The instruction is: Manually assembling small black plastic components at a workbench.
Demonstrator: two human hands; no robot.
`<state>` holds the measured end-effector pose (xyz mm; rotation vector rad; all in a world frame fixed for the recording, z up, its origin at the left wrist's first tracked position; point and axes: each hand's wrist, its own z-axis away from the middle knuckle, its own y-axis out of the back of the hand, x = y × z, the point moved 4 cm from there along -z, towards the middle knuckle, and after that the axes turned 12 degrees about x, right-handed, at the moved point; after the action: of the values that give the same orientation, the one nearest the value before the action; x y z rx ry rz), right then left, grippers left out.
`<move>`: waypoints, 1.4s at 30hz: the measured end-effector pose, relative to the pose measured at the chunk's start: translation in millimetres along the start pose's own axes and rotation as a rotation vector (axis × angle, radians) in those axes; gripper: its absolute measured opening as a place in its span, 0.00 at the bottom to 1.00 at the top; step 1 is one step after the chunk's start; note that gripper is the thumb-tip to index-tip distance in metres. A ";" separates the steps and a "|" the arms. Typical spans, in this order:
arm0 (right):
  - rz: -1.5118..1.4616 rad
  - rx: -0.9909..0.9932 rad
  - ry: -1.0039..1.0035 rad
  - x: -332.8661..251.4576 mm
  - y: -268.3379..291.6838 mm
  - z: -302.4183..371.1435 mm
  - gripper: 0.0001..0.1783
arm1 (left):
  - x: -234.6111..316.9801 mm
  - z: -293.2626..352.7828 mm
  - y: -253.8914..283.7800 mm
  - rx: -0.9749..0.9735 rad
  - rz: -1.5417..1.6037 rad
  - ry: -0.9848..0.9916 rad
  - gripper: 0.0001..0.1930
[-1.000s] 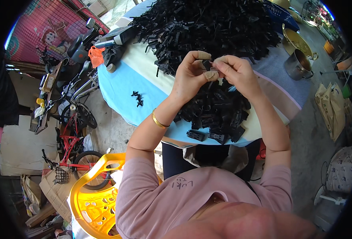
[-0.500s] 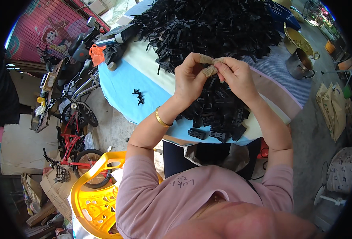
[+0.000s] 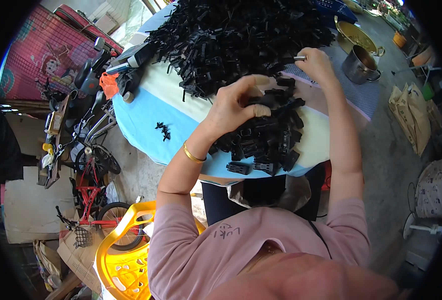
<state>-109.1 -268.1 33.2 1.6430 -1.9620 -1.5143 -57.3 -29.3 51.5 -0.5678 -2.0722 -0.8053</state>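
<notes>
My left hand [image 3: 233,105] hovers over the near pile of black plastic parts [image 3: 253,137]. Beige wrap covers its thumb and forefinger tips, which are spread apart. Dark parts show in the gap, seemingly on the table beneath. Farther right and higher, my right hand [image 3: 318,65] is closed, a short, thin, pale rod-like thing [image 3: 299,58] sticking out from its fingertips; its kind is not clear. That hand is beside the right edge of the large heap of black plastic parts [image 3: 241,40]. A gold bangle [image 3: 192,154] circles my left wrist.
A few small black pieces [image 3: 163,130] lie on the blue part of the tablecloth [image 3: 141,117]. A steel pot [image 3: 357,70] and a brass-coloured pan [image 3: 353,35] stand at the right. A yellow plastic chair [image 3: 123,257] and red bicycle [image 3: 86,195] are at the left.
My hands, fingertips together before, have parted. The right moved up and right and now has the pale thing in its fingers; the left has opened lower over the near pile.
</notes>
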 end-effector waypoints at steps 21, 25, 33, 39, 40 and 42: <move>-0.980 -0.483 -0.394 -48.8 -22.1 25.8 0.09 | -16.0 -8.7 12.1 0.399 -0.425 -0.361 0.45; -0.962 -0.535 -0.291 -84.4 -23.0 45.0 0.09 | -23.2 -8.5 18.8 0.465 -0.305 -0.240 0.48; -1.248 -0.615 -0.401 -94.9 -19.1 57.3 0.12 | -33.2 -6.5 25.1 0.583 0.090 -0.164 0.49; -1.291 -0.609 -0.414 -95.6 -20.8 58.8 0.12 | -21.0 -4.3 17.0 0.553 -0.199 -0.333 0.47; -1.271 -0.593 -0.373 -97.5 -18.9 58.8 0.12 | -17.8 -5.1 17.4 0.535 -0.134 -0.322 0.48; -1.132 -0.526 -0.228 -102.6 -10.6 58.3 0.12 | -17.9 -5.6 20.6 0.517 -0.071 -0.311 0.48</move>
<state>-102.4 -150.3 43.7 2.4685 -0.4225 -2.3200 -31.3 -20.9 46.4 -0.3450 -2.4740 -0.1998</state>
